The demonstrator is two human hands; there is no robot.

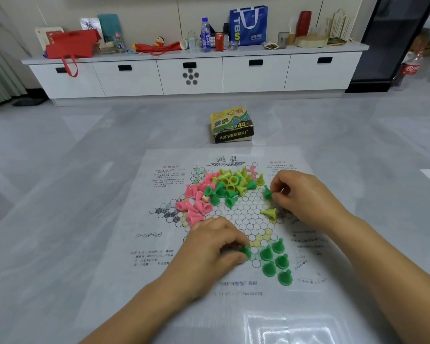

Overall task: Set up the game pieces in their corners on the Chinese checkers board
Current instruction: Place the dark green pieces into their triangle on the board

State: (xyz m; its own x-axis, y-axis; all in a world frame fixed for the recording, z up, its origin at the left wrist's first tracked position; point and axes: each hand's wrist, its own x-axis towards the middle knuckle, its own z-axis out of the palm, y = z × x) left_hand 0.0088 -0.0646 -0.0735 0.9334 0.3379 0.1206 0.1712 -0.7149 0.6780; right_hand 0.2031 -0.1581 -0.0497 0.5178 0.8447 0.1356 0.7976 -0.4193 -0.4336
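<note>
The box beyond the board read "45"; a blue bag read "TBS". The left hand pinched a green piece beside five standing green pieces in the near corner. The right hand pinched another green piece by the board's right side.

Pieces lie heaped on the board, box behind.

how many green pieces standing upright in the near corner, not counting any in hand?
5. Green pieces at and, clustered on the board's near corner. A sixth is pinched in the left hand; the hand may hide more.
</note>
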